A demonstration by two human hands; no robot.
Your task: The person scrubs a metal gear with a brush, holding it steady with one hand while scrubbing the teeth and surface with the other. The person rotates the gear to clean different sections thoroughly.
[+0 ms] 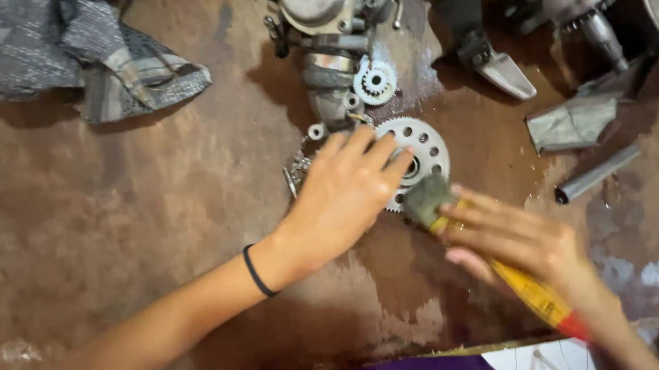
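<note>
Oily bench (120, 243) — gear (419, 153) under left hand (342, 199).

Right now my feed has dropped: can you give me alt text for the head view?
The left hand presses flat on a large toothed gear lying on a wet brown worktop, while the right hand holds a yellow-handled brush with its bristles at the gear's edge. An engine part, a small gear and a grey rag lie behind.
</note>
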